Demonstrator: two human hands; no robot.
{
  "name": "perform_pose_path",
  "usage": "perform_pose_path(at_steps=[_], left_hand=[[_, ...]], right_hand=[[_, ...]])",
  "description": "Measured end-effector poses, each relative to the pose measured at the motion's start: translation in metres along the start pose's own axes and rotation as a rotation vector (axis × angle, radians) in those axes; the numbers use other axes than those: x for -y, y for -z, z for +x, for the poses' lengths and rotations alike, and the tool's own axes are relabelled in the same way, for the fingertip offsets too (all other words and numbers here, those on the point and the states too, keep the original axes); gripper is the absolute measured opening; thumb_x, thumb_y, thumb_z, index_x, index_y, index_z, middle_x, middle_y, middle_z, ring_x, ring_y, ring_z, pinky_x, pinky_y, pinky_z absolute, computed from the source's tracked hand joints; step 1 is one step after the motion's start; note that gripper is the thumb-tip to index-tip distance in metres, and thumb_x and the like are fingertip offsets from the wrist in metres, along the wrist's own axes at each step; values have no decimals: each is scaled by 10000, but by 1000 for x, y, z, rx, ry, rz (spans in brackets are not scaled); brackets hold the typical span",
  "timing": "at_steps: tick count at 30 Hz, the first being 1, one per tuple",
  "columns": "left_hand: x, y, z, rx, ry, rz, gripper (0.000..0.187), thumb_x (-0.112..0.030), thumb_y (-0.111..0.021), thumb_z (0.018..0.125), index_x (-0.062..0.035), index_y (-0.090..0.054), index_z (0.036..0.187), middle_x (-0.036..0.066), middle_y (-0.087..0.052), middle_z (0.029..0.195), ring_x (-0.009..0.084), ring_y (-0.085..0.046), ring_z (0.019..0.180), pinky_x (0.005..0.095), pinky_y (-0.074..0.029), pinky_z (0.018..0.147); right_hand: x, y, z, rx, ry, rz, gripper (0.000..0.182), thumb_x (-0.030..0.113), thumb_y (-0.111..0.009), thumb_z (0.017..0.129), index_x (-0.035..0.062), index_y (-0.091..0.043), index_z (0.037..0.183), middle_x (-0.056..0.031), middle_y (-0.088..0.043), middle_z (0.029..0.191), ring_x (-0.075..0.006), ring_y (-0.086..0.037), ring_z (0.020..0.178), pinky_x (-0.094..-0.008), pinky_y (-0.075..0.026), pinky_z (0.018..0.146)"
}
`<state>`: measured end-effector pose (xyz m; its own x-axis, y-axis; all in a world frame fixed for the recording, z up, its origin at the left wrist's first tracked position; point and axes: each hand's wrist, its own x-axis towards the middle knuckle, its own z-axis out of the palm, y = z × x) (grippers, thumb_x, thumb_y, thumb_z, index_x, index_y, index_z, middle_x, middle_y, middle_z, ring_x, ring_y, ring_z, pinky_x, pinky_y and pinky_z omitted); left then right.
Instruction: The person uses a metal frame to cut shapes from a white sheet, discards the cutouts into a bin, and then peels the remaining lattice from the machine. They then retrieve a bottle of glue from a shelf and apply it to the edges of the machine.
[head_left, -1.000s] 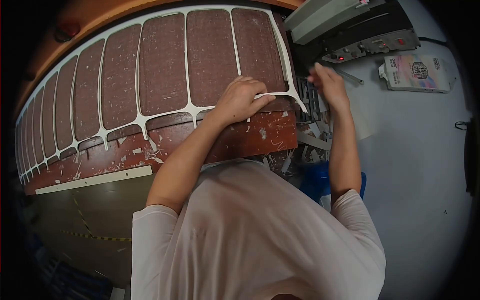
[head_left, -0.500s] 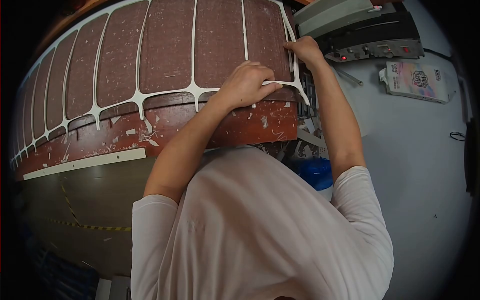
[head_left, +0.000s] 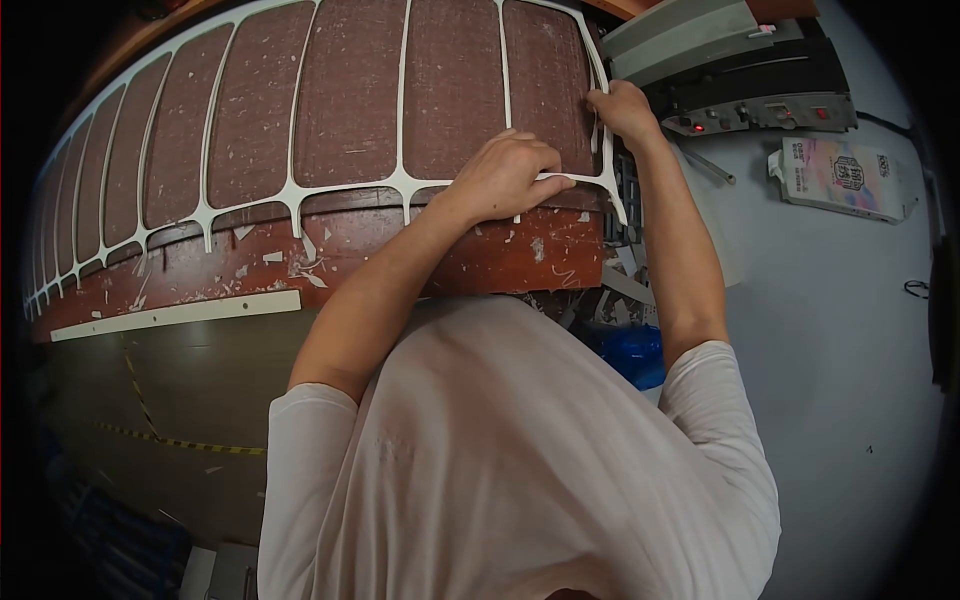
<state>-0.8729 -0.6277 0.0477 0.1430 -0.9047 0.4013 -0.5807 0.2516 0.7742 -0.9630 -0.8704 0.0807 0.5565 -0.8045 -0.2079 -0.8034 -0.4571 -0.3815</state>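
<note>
Brown board [head_left: 350, 90] underlies a white ribbed frame [head_left: 402, 184].

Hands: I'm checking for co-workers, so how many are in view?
2: the left hand on the near edge of the white frame, the right hand at its right end. No others show.

Dim floor [head_left: 205, 378], striped tape [head_left: 215, 446], reddish table [head_left: 565, 258], smooth grey surface [head_left: 820, 360]

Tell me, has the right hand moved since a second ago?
Yes: judged against the grey machine, the right hand has moved left and up the picture, to the right edge of the white frame.
</note>
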Motion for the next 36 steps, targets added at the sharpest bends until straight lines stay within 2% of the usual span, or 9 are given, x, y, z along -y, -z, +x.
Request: perform_pose_path(at_steps=[5, 7, 10, 14, 19, 24, 29, 32, 36], left_hand=[[0, -1, 0, -14, -6, -5, 301, -328, -699, 882, -31, -704, 836, 130, -682, 832, 320, -629, 908, 439, -471, 890], [0, 0, 1, -19, 7, -16, 303, -331, -701, 880, -31, -706, 841, 133, -683, 835, 321, -632, 914, 441, -471, 890], [-5, 3, 2, -29, 39, -34, 302, -331, -703, 878, -30, -708, 849, 137, -686, 842, 326, -637, 911, 444, -473, 888], [-5, 2, 2, -34, 9, -22, 289, -323, -697, 883, -36, -711, 856, 145, -688, 852, 338, -640, 897, 450, -476, 879], [6, -8, -2, -128, -56, -4, 291, -334, -741, 842, -47, -701, 827, 135, -683, 828, 340, -640, 864, 442, -482, 846], [5, -5, -1, -78, -27, -62, 297, -346, -735, 847, -51, -701, 845, 117, -693, 856, 331, -625, 936, 431, -476, 877], [-26, 26, -14, -325, -3, -85, 282, -225, -772, 832, -39, -651, 1007, 124, -629, 1093, 333, -572, 1024, 429, -474, 923], [-37, 68, -32, -494, -11, -18, 280, -225, -770, 817, -38, -663, 995, 137, -632, 1058, 345, -576, 1028, 431, -473, 922], [-19, 147, -87, -602, 62, 404, 279, -237, -751, 845, -50, -654, 1028, 128, -630, 1139, 336, -575, 1082, 436, -467, 937]], right_hand=[[-16, -4, 3, 165, -103, 478, 262, 307, -683, 918, 60, -658, 833, -14, -587, 717, -143, -524, 629, -325, -454, 603], [18, 8, -22, 110, -143, 742, 275, 354, -676, 953, 88, -641, 894, 26, -517, 711, -107, -472, 624, -289, -429, 583], [38, 35, -17, 177, -25, 533, 263, 350, -692, 940, 98, -631, 894, 49, -505, 712, -89, -471, 623, -273, -432, 581], [18, 25, 0, 162, -22, 279, 316, 315, -729, 888, 21, -666, 788, -68, -648, 712, -166, -615, 626, -331, -489, 582], [11, 0, -2, 191, -207, 766, 272, 335, -680, 952, 65, -649, 937, -17, -616, 721, -131, -564, 570, -292, -509, 540], [-18, -13, 21, 217, -186, 806, 222, 332, -551, 1019, 146, -624, 920, 87, -463, 645, -42, -386, 518, -222, -276, 447], [-24, -7, 12, 111, -73, 667, 182, 321, -556, 1008, 168, -614, 928, 94, -431, 647, -24, -348, 488, -226, -243, 418], [-22, -7, -10, 121, -66, 654, 172, 327, -562, 1006, 177, -613, 937, 97, -431, 648, -18, -344, 487, -221, -237, 414], [-24, -3, -31, 106, -73, 639, 177, 340, -568, 1006, 182, -605, 935, 106, -429, 647, -11, -342, 488, -218, -235, 410]])
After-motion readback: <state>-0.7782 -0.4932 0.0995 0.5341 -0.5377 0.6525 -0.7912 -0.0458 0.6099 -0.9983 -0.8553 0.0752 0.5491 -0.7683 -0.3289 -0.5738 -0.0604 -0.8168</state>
